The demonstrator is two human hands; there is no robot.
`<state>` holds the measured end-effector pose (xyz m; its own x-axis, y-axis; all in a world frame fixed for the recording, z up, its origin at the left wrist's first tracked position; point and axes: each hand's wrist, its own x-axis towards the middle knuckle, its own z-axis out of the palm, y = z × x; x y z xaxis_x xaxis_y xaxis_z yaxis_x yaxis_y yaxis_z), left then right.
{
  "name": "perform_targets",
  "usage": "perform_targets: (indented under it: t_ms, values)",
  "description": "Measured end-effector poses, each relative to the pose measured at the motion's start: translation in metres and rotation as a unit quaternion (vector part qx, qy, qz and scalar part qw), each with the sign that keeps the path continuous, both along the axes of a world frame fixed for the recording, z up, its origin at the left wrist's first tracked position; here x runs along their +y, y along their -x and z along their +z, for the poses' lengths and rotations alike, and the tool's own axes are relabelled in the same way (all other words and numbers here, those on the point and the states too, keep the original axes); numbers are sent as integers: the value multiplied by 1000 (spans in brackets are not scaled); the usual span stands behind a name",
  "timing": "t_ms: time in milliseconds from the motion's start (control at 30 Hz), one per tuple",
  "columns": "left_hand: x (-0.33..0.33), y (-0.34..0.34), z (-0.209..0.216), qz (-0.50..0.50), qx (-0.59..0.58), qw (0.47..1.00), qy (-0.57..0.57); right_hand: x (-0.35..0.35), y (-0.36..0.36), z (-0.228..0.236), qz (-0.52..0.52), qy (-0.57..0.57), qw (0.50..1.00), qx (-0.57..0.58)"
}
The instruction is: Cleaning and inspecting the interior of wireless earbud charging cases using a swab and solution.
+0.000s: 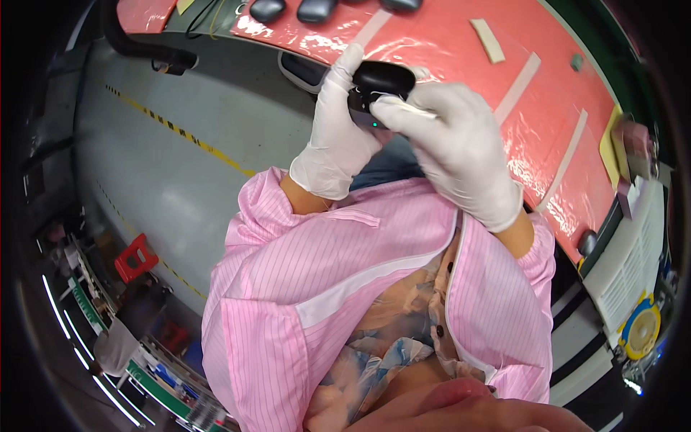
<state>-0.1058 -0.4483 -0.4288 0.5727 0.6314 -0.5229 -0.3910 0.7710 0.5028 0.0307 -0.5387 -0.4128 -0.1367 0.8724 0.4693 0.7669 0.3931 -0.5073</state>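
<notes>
Close in front of my body, over the near edge of the table, I hold a glossy black earbud case (384, 76) with its lid raised. A small green light glows on its front. My left hand (332, 137), in a white glove, is closed around the case's left side and underside. My right hand (464, 140), also gloved in white, pinches a thin white stick that looks like a cotton swab (419, 109). Its fingers are right against the opened case. They hide the swab's tip and part of the case's inside.
Several dark rounded cases (317, 9) stand at the far edge of the red-covered table (461, 79). Pale tape strips (518, 88) and a cream-coloured strip (489, 41) lie on it. A yellow round device (640, 329) is at the right; a red stool (136, 258) stands on the floor at left.
</notes>
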Motion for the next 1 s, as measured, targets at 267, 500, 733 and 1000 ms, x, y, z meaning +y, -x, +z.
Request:
perform_targets:
  t_ms: [267,500,733,1000]
  values:
    - [-31,-29,-7,-112,-101,984,97,-49,-41,-22,-98,-51,985,131]
    - [-33,-60,-16,-188,-119,963,152,-109,-155,-19,-338,-96,916,192]
    - [-49,-86,-17,-187,-121,961,165,-191,-343,28,-489,-51,861,130]
    - [-55,-99,-29,-183,-111,967,136,-158,-285,45,-439,-24,882,167]
